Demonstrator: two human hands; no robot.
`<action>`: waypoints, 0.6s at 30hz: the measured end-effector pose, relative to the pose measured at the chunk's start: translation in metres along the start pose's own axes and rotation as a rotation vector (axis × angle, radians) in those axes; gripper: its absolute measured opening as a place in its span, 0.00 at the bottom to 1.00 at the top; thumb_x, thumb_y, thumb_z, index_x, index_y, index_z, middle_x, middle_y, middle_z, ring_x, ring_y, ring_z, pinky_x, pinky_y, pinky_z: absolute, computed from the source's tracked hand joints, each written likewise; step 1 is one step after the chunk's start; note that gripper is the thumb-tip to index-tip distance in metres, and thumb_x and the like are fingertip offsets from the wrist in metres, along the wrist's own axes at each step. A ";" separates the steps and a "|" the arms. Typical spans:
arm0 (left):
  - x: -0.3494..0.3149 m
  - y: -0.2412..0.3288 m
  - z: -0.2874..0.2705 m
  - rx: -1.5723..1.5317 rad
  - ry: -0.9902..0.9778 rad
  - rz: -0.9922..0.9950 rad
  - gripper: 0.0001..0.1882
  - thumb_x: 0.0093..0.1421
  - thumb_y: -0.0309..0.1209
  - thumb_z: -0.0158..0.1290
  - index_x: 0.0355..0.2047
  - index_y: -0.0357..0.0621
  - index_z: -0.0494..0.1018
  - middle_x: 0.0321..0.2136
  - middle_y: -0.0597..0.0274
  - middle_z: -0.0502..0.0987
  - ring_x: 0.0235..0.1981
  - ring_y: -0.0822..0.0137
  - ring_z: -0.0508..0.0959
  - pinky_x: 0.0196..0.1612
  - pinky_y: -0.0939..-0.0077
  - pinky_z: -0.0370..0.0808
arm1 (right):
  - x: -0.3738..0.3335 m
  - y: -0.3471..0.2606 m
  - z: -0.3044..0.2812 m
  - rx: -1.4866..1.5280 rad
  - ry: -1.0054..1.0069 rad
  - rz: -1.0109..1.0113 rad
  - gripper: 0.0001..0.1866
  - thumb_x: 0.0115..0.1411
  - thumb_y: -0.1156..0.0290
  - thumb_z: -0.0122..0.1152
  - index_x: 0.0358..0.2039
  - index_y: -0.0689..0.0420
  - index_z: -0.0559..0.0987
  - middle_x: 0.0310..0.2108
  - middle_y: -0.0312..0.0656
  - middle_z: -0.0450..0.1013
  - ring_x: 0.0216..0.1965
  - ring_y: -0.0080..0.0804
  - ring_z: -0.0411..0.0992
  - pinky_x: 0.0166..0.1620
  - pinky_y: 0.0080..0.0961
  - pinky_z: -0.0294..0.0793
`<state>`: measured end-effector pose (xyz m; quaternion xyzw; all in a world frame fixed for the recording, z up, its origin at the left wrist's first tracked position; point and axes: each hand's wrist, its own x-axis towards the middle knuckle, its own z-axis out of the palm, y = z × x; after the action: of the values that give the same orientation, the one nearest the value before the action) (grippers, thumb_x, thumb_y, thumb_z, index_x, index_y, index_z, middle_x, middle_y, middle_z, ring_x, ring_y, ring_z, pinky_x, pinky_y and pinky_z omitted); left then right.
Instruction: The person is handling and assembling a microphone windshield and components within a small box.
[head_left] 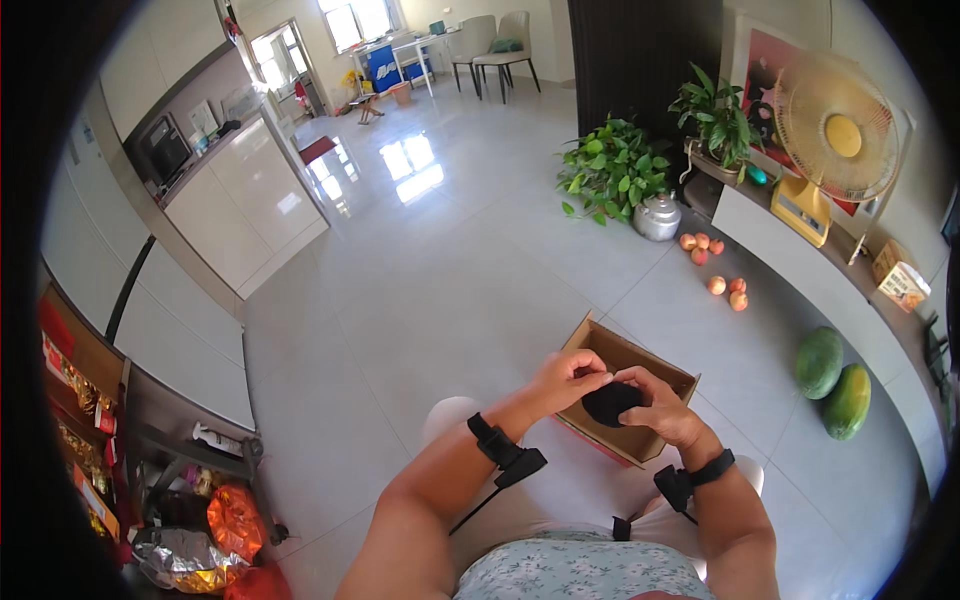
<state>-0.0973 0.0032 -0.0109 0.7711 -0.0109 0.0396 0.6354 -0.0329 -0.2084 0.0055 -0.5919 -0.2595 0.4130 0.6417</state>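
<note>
My right hand [662,410] grips a black, rounded object [613,403] about as wide as a fist. Its exact kind I cannot make out. Close to its upper left edge is my left hand [583,378], thumb and fingertips pinched together. Whatever those fingertips hold, if anything, is too small to name. Both hands are over an open cardboard box [630,352], which stands between my knees. The hands and the black object hide part of its inside. Each of my wrists wears a black strap with a small black device.
Several peaches [700,248] lie on the tiled floor beside a metal kettle [657,217] and leafy plants [618,170]. Two watermelons [832,385] rest by the low cabinet at right, below a yellow fan [838,130]. At lower left, a dark cart [200,450] stands near shiny bags [237,525].
</note>
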 end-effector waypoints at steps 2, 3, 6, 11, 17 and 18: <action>0.002 0.000 0.002 0.014 0.016 0.037 0.08 0.63 0.32 0.59 0.33 0.40 0.78 0.21 0.73 0.75 0.23 0.83 0.71 0.26 0.85 0.69 | -0.002 -0.002 -0.001 0.076 -0.022 0.019 0.30 0.45 0.75 0.66 0.52 0.59 0.70 0.46 0.38 0.69 0.50 0.28 0.68 0.55 0.27 0.69; 0.003 0.001 0.002 0.034 0.020 0.014 0.08 0.63 0.32 0.58 0.33 0.40 0.78 0.21 0.72 0.75 0.24 0.83 0.72 0.27 0.85 0.70 | -0.002 -0.002 -0.002 0.146 -0.039 0.030 0.30 0.45 0.76 0.65 0.52 0.59 0.70 0.46 0.38 0.70 0.50 0.28 0.68 0.55 0.27 0.69; 0.006 -0.004 0.005 0.051 0.044 0.009 0.08 0.64 0.32 0.58 0.33 0.39 0.78 0.21 0.72 0.75 0.24 0.83 0.72 0.27 0.85 0.70 | 0.000 0.000 -0.003 0.264 -0.064 0.028 0.31 0.46 0.77 0.64 0.54 0.59 0.70 0.47 0.39 0.70 0.50 0.29 0.69 0.53 0.27 0.71; 0.005 0.007 0.005 0.043 0.046 -0.105 0.08 0.65 0.32 0.57 0.33 0.40 0.79 0.20 0.71 0.75 0.22 0.82 0.71 0.25 0.85 0.69 | -0.001 0.003 -0.004 0.371 -0.076 0.016 0.32 0.48 0.77 0.63 0.56 0.59 0.68 0.48 0.39 0.70 0.50 0.31 0.70 0.49 0.28 0.73; 0.004 -0.008 0.008 0.077 0.037 -0.078 0.07 0.66 0.31 0.53 0.36 0.42 0.78 0.20 0.71 0.74 0.20 0.81 0.71 0.23 0.84 0.68 | -0.005 -0.002 -0.006 0.528 -0.053 -0.037 0.37 0.49 0.77 0.61 0.62 0.55 0.64 0.53 0.42 0.69 0.50 0.35 0.71 0.48 0.38 0.77; 0.003 -0.009 0.009 0.050 0.027 -0.123 0.06 0.66 0.30 0.53 0.37 0.42 0.78 0.21 0.71 0.74 0.20 0.80 0.71 0.23 0.84 0.68 | -0.005 -0.001 -0.006 0.583 -0.073 -0.059 0.37 0.49 0.76 0.61 0.62 0.55 0.63 0.54 0.43 0.68 0.51 0.37 0.70 0.48 0.40 0.77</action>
<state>-0.0938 -0.0034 -0.0208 0.7852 0.0462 0.0112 0.6174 -0.0302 -0.2160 0.0067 -0.3596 -0.1699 0.4722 0.7866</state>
